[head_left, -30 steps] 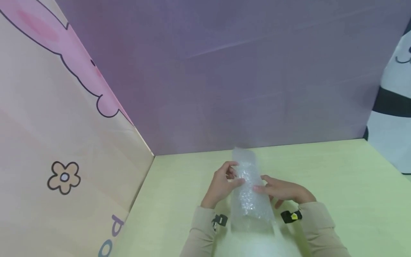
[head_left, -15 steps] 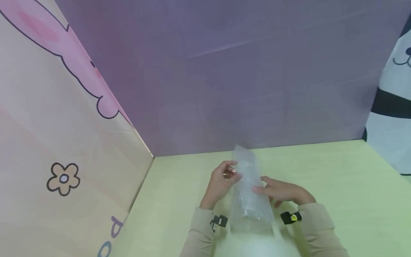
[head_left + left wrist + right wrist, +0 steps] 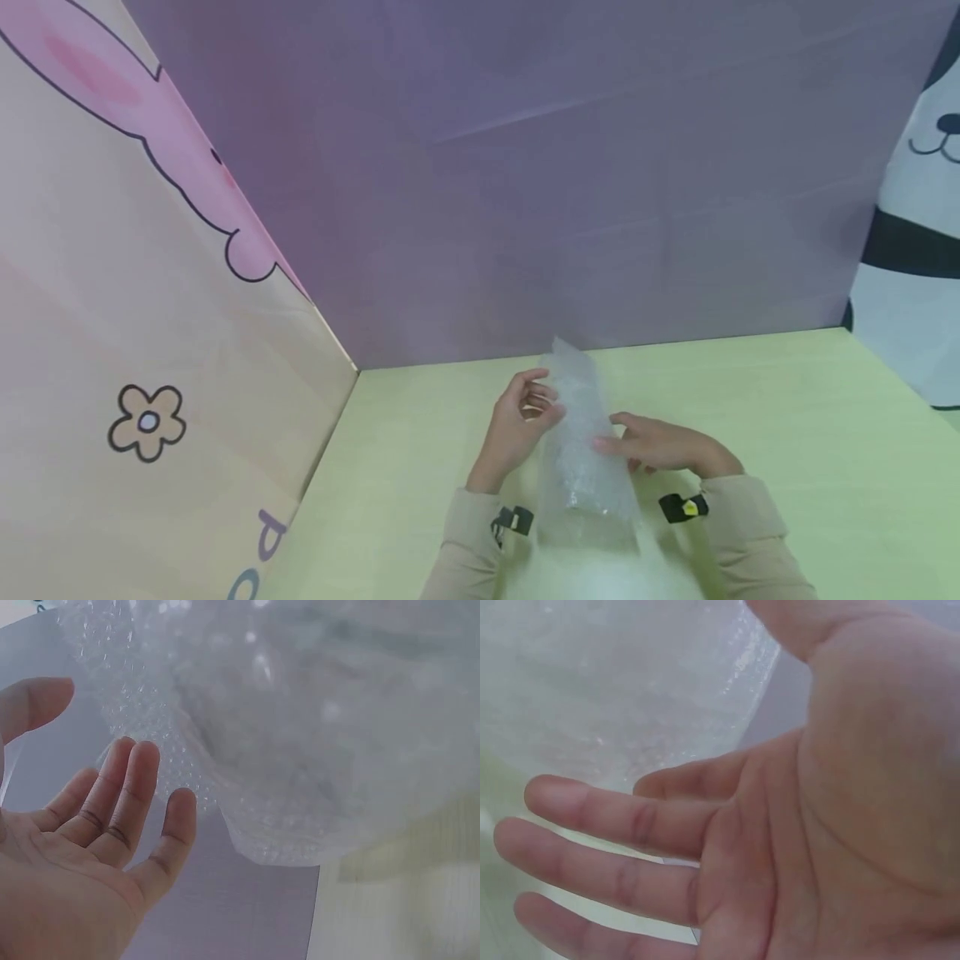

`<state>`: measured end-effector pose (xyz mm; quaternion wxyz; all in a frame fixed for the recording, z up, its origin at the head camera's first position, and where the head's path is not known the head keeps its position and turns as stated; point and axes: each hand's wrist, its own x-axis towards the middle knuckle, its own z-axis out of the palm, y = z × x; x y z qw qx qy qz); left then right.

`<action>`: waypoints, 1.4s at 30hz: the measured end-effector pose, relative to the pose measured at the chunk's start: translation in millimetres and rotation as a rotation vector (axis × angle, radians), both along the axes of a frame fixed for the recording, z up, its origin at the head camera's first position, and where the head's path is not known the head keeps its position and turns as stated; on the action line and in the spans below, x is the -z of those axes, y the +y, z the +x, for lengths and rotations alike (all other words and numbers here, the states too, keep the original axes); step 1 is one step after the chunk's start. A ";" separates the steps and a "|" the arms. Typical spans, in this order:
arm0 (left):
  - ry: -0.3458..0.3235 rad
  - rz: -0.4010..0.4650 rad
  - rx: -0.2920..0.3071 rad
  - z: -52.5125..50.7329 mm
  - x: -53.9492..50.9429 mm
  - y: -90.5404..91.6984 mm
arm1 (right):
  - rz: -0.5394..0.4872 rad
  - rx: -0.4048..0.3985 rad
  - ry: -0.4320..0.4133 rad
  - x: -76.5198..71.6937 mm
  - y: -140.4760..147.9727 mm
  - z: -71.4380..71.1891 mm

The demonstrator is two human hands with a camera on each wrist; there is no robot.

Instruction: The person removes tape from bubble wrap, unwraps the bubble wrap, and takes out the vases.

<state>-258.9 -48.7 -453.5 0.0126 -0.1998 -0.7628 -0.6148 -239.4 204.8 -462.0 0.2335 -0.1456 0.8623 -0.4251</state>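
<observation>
A long piece of clear bubble wrap point(image 3: 583, 467), apparently in layers, stands tilted over the table between both hands. My right hand point(image 3: 663, 443) holds its right edge, thumb on the front and the index finger behind. In the right wrist view the other fingers point(image 3: 592, 814) extend nearly straight below the wrap. At the left edge is my left hand point(image 3: 516, 429), its thumb and fingers apart. The left wrist view shows its relaxed fingers point(image 3: 139, 776) beside the bubbled surface; whether they touch it is unclear. No contents can be made out through the cloudy plastic.
The pale yellow-green table point(image 3: 420, 442) extends to both sides of the wrap. Behind it rises a purple-grey wall panel point(image 3: 525, 192). A panel with a flower drawing point(image 3: 147, 422) stands at left, and a panda picture point(image 3: 915, 250) at right.
My left thumb has slid left from the wrap's front toward its edge. The wrap's top corner has lifted slightly. My right hand stays almost in place.
</observation>
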 end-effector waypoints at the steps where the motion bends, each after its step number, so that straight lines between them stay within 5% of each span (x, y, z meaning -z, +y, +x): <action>1: 0.003 0.009 0.001 -0.1 0.2 0.6 | 0.004 -0.003 0.010 0.0 0.8 -0.3; 11: 0.031 0.147 0.064 0.9 -0.8 8.2 | 0.032 0.013 0.112 0.6 12.0 -4.4; 19: 0.063 0.092 0.062 0.4 4.5 13.8 | 0.002 0.074 0.186 -0.7 18.7 -9.1; 23: 0.051 0.003 0.025 2.2 7.2 17.0 | -0.003 0.103 0.214 -3.0 21.2 -8.8; 27: 0.061 -0.173 0.001 6.0 9.4 19.8 | -0.009 0.121 0.221 -3.4 25.9 -8.8; 35: 0.222 -0.517 0.032 13.0 13.4 28.9 | -0.046 0.127 0.217 -5.9 34.3 -8.4; 42: 0.226 -0.620 -0.024 20.0 12.9 33.7 | -0.075 0.132 0.214 -9.9 39.4 -5.2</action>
